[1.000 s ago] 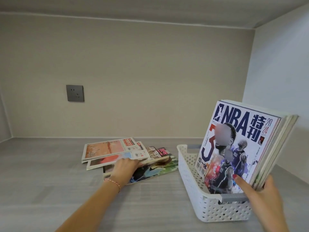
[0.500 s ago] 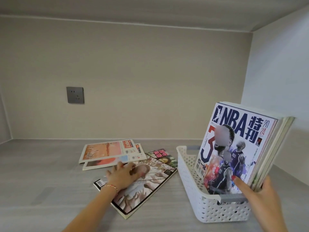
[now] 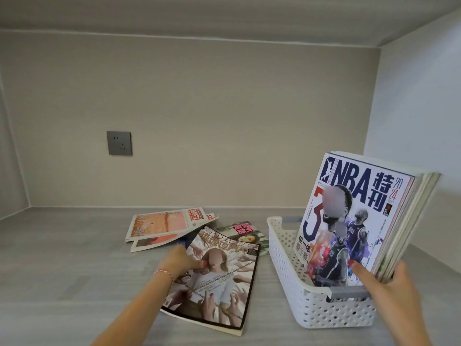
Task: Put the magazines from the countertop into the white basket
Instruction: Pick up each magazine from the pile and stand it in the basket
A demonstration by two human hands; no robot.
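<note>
Several magazines are in play. One with a pale cover showing a figure ringed by reaching hands [image 3: 219, 278] is pinched along its left edge by the left hand [image 3: 183, 262], thumb on top of the cover and fingers underneath; its far end is tilted up off the grey desk [image 3: 62, 270], and its near corner lies low towards the desk. Just behind it, two orange-covered magazines [image 3: 162, 224] lie stacked flat, the lower one peeking out at the front. A green-covered magazine [image 3: 243, 232] lies flat between them and the basket, partly hidden under the lifted one.

To the right, the white basket [image 3: 311, 305] with perforated walls and a grey handle stands on the desk. A stack of magazines stands upright in it, leaning to the right, fronted by an NBA issue [image 3: 354, 216] with blue lettering. The right hand [image 3: 389, 288] grips the stack's lower right corner, thumb pressed on the front cover and the rest of the hand behind.

A grey wall socket [image 3: 119, 143] sits on the beige back wall, well above the desk.
</note>
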